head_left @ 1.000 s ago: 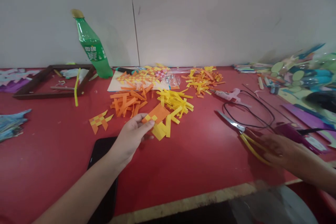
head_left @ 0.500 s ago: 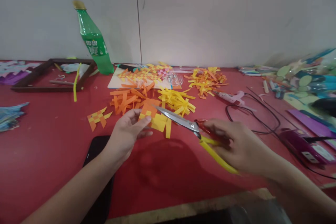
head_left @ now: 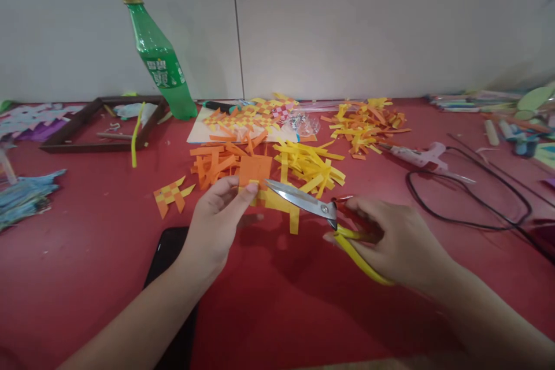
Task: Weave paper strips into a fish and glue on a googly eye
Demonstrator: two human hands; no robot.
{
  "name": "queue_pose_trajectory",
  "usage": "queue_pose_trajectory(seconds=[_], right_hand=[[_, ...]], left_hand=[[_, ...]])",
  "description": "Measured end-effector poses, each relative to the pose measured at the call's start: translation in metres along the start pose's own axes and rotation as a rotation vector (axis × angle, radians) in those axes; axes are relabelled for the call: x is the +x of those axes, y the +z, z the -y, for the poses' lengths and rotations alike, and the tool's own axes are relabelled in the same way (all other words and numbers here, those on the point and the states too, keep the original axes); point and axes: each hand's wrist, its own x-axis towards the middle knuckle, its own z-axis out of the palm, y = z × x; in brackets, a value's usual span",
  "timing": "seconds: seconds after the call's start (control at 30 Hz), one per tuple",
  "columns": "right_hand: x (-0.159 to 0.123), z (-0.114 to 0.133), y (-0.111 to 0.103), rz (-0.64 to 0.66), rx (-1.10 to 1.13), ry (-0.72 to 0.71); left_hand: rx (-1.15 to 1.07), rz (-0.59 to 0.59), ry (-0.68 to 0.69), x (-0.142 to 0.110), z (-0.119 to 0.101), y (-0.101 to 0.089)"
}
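Between thumb and fingers, my left hand pinches a woven orange and yellow paper piece; part of it is hidden behind the thumb. My right hand grips scissors with yellow and red handles. Their blades look closed, and the tip points left, at the paper beside my left thumb. Behind the piece lie a heap of orange paper strips and a heap of yellow paper strips. A finished-looking woven paper fish rests on the table left of my left hand.
A black phone lies under my left forearm. Farther back are a green bottle, a dark wooden frame and woven fish on a board. On the right sit a strip pile and a glue gun with its looped black cord.
The view has shifted, so the table things on the right appear farther right. In my left hand the paper's orange part now stands more upright. The scissors remain close to it.
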Motion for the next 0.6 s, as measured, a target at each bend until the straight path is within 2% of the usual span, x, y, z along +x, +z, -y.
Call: queue_pose_trajectory(seconds=[0.23,0.6], right_hand=[[0.0,-0.002,-0.001,-0.041,-0.049,-0.013],[-0.001,-0.012,-0.003,-0.046,-0.085,-0.023]], left_hand=[[0.105,0.057,0.052,-0.001,0.006,-0.005],[0.198,0.163,0.133,-0.002,0.002,-0.006]])
